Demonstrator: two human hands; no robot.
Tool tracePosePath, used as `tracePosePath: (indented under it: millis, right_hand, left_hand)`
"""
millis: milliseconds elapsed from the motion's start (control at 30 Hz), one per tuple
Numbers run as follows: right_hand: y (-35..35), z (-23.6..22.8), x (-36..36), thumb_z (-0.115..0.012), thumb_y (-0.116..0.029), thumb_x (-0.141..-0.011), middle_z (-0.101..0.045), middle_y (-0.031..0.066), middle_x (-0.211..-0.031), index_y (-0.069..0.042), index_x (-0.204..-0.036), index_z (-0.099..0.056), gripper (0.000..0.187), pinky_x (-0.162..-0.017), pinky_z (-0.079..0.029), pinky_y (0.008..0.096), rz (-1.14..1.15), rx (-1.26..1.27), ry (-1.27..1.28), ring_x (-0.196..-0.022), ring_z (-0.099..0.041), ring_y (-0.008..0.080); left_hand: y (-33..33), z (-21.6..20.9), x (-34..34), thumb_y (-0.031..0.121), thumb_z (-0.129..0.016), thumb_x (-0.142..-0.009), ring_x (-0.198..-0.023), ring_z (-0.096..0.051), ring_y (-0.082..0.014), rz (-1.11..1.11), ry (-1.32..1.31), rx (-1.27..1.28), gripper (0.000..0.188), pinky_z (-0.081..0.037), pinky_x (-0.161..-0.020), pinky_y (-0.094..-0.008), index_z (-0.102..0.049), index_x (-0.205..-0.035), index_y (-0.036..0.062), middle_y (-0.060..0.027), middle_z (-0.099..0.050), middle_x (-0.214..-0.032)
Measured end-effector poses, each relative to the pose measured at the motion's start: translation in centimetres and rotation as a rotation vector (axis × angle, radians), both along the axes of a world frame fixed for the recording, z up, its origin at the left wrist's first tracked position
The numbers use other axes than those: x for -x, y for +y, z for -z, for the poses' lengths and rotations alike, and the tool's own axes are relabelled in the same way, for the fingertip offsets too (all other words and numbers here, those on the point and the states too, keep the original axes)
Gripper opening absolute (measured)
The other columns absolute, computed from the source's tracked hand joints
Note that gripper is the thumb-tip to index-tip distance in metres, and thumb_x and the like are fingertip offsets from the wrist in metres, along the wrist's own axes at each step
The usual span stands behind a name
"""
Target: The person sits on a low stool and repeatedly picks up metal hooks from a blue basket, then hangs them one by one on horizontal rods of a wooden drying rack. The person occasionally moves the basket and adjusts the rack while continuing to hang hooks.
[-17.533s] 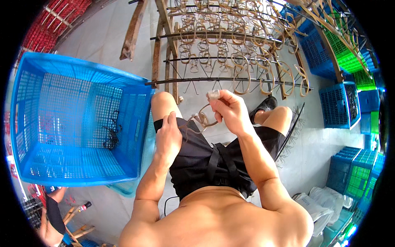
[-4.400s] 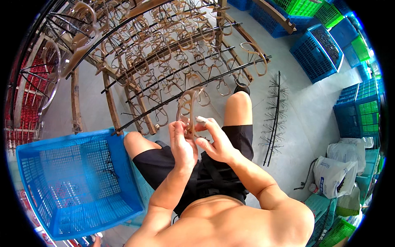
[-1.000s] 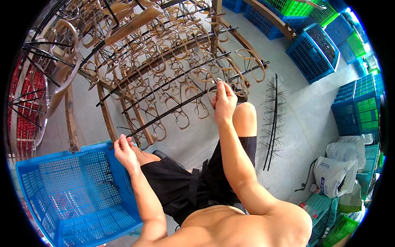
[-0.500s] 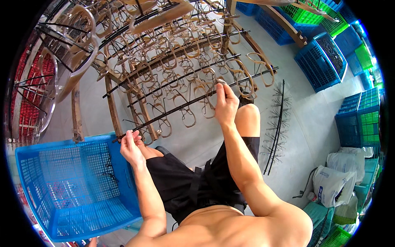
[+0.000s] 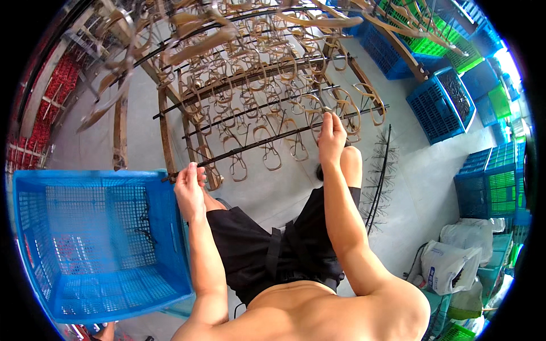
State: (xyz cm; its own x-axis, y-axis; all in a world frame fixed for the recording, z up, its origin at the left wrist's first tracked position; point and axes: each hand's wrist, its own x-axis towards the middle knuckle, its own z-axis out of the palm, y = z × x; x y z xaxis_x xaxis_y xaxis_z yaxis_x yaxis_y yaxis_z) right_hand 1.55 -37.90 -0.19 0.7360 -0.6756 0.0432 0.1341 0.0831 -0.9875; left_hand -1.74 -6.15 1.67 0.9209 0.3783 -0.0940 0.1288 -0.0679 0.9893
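A long black rod (image 5: 250, 149) slants across in front of me, with tan, see-through eyeglass frames (image 5: 272, 156) hanging from it. Near the rod's left end, my left hand (image 5: 190, 190) is closed with its fingertips on the rod. Farther right, my right hand (image 5: 333, 142) is held just above the same rod. Its thumb and fingers pinch the pale edge of an eyeglass frame (image 5: 311, 103). The fingers partly cover the gripped spot. More tan frames hang close by on the right end of the rod.
A wooden rack (image 5: 166, 133) carries further rods of frames behind. An open blue crate (image 5: 96, 177) stands at my left. On the floor to the right lie bristly black rods (image 5: 381, 182), then blue crates (image 5: 435, 111) and white plastic bags (image 5: 449, 267). More frames overhang at upper left.
The view has shifted slightly, so the rack sits further right and lower. My right hand has moved a little to the right along the rod; my left hand stays by its left end.
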Motion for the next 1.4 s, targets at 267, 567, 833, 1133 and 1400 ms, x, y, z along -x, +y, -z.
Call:
tracePosePath:
  millis: [267, 567, 833, 1133, 1400]
  right_hand:
    - [-2.9, -0.8, 2.8, -0.056, -0.029, -0.089, -0.054, 0.0113, -0.086, -0.001, -0.109, -0.054, 0.034, -0.064, -0.041, 0.0344, 0.012, 0.718, 0.293, -0.07, -0.05, 0.0208]
    - [11.2, 0.9, 11.6, -0.056, -0.008, -0.085, -0.054, 0.0095, -0.086, 0.002, -0.107, -0.052, 0.024, -0.065, -0.044, 0.0286, -0.776, 1.029, 0.198, -0.075, -0.052, 0.0189]
    - [17.3, 0.2, 10.8, -0.055, -0.005, -0.086, -0.057, 0.0042, -0.077, 0.005, -0.104, -0.056, 0.02, -0.062, -0.044, 0.0231, -1.145, 0.733, 0.565, -0.068, -0.053, 0.011]
    - [35.5, -4.0, 6.5, -0.057, -0.007, -0.087, -0.058, 0.0073, -0.086, 0.001, -0.11, -0.056, 0.025, -0.069, -0.044, 0.0277, -1.343, 0.361, 0.065, -0.078, -0.056, 0.0165]
    - [26.4, -7.1, 4.2, -0.046, -0.044, -0.093, -0.06, 0.0066, -0.091, -0.005, -0.109, -0.055, 0.043, -0.066, -0.049, 0.0277, -1.595, -0.022, 0.436, -0.077, -0.059, 0.0143]
  left_hand:
    - [12.8, 6.2, 1.5, 0.02, -0.059, -0.089, -0.076, -0.064, -0.0122, -0.107, -0.063, 0.062, 0.019, -0.049, -0.065, -0.0242, -0.06, -0.094, 0.0013, -0.0074, -0.067, -0.082]
    - [33.8, 20.9, 5.6, 0.02, -0.061, -0.074, -0.076, -0.059, -0.0333, -0.881, 0.364, -1.145, 0.017, -0.048, -0.066, -0.0434, -0.062, -0.084, 0.007, -0.0135, -0.062, -0.081]
    - [40.7, 23.5, 8.7, 0.021, -0.061, -0.073, -0.066, -0.058, -0.0323, -0.552, 0.487, -1.389, 0.013, -0.045, -0.054, -0.0457, -0.064, -0.069, 0.0095, -0.0121, -0.062, -0.073]
    - [27.3, 6.1, 6.8, 0.011, -0.065, -0.079, -0.059, -0.047, -0.0064, -0.427, -0.031, 0.533, 0.014, -0.038, -0.052, -0.0223, -0.053, -0.087, 0.0097, 0.0022, -0.052, -0.073]
    - [12.1, -3.0, 9.8, -0.006, -0.064, -0.064, -0.087, -0.052, -0.0288, 0.192, -0.428, -0.88, 0.023, -0.044, -0.071, -0.0377, -0.055, -0.081, 0.0064, -0.0055, -0.054, -0.097]
